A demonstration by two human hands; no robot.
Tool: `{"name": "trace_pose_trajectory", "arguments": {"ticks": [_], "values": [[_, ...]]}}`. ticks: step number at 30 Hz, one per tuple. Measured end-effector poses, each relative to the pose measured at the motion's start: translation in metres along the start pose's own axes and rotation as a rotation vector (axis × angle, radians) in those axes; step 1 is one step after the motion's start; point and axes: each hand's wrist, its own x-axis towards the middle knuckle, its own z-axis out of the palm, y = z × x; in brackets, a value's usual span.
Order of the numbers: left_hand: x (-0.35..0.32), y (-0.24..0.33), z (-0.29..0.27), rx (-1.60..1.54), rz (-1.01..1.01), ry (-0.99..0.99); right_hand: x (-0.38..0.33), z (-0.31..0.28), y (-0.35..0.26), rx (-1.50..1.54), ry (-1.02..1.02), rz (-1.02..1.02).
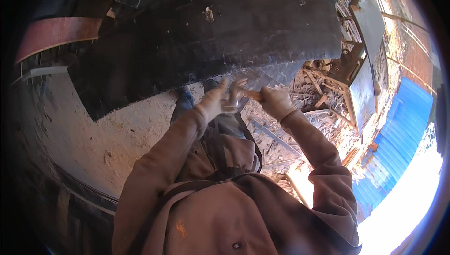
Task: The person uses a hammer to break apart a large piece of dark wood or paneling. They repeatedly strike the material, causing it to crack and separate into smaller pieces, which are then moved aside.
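Observation:
Both my hands wear pale work gloves and are raised in front of me under a large black panel [211, 35]. My right hand [277, 102] is closed around a wooden handle [253, 95] whose end points left toward my left hand. My left hand [220, 99] has its fingers spread and touches the handle's tip, close to the panel's lower edge. What is at the far end of the handle is hidden. My brown sleeves rise from the lower edge.
A pale concrete wall [93, 128] lies under the panel at left. Wood scraps and debris [323, 110] litter the ground at right, beside a dark table-like frame [361, 81]. A blue corrugated sheet [398, 138] stands far right.

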Motion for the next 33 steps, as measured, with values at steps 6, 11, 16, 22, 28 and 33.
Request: {"name": "trace_pose_trajectory", "arguments": {"ticks": [6, 11, 16, 22, 28, 33], "values": [[0.054, -0.016, -0.213, -0.538, 0.138, 0.594, 0.070, -0.011, 0.010, 0.143, 0.050, 0.120], [0.047, 0.040, -0.194, -0.999, 0.426, 0.654, 0.102, -0.026, 0.007, -0.033, -0.041, -0.007], [0.024, 0.074, -0.158, -1.017, 0.511, 0.640, 0.103, -0.019, 0.053, -0.023, -0.122, 0.179], [0.043, 0.056, -0.190, -0.948, 0.569, 0.531, 0.115, 0.066, 0.126, -0.031, 0.081, 0.169], [0.044, 0.047, -0.209, -0.948, 0.543, 0.694, 0.106, 0.160, 0.127, 0.307, 0.457, 0.357], [0.029, 0.046, -0.293, -0.832, 0.516, 0.718, 0.075, 0.087, 0.055, 1.165, 0.698, 0.103]]}}
